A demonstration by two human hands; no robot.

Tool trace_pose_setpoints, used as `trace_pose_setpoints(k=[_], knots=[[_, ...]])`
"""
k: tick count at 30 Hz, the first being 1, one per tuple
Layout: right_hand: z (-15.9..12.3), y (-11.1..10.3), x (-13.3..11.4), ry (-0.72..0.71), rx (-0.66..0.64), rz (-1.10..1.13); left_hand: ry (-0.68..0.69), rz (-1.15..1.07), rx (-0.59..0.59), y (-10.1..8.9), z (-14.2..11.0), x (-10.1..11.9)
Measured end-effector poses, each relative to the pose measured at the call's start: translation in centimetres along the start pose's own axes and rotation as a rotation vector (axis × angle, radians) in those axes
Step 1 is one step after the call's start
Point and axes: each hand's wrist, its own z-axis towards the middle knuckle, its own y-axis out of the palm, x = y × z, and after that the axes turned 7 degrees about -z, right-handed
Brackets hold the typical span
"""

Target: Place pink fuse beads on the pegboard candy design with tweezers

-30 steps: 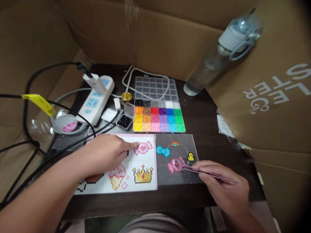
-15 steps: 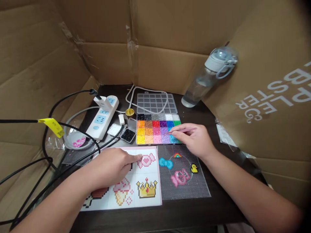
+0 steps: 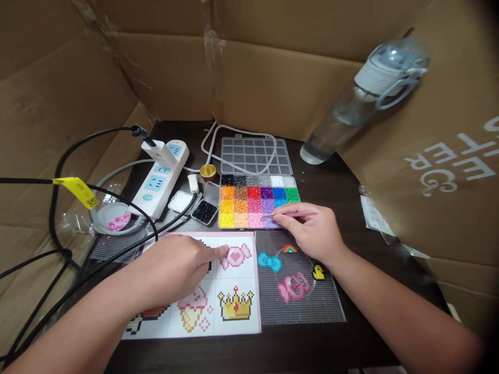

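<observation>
With the index finger stretched out and the others curled, my left hand (image 3: 177,267) rests on a printed pattern sheet (image 3: 238,326). Its fingertip touches the pink candy picture (image 3: 235,256); nothing is held. Pink tweezers (image 3: 298,214) are pinched in my right hand (image 3: 317,231). Their tips reach over the pink and lilac compartments of the bead box (image 3: 253,193); whether a bead is in them I cannot tell. Right of the sheet lies a clear pegboard (image 3: 327,306), bearing a pink bead candy (image 3: 294,287), a blue bow (image 3: 270,262), a rainbow (image 3: 290,249) and a yellow duck (image 3: 318,272).
A power strip (image 3: 159,182) and black cables (image 3: 117,252) lie on the left. Small boxes of black beads (image 3: 205,212) and white beads (image 3: 180,201) stand near a gold cup (image 3: 208,171). A water bottle (image 3: 343,119) leans at the back right. Cardboard walls (image 3: 273,83) surround the table.
The tweezers' tips have shifted slightly left and towards me within the bead box, nearer the pink beads. My left fingertip stays on the candy picture. The whole view has shifted a little.
</observation>
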Motion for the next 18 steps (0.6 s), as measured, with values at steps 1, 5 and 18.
trace_pose_setpoints(k=[1, 5, 18], knots=[[-0.01, 0.00, -0.04, -0.003, 0.002, 0.001, -0.002, 0.001, 0.002, 0.03, 0.02, 0.01], [-0.04, -0.01, -0.24, -0.010, -0.010, 0.005, 0.005, 0.005, 0.012, 0.14, 0.03, 0.09], [-0.07, -0.23, -0.32, -0.022, 0.022, 0.011, 0.013, 0.007, 0.030, 0.17, -0.01, -0.12]])
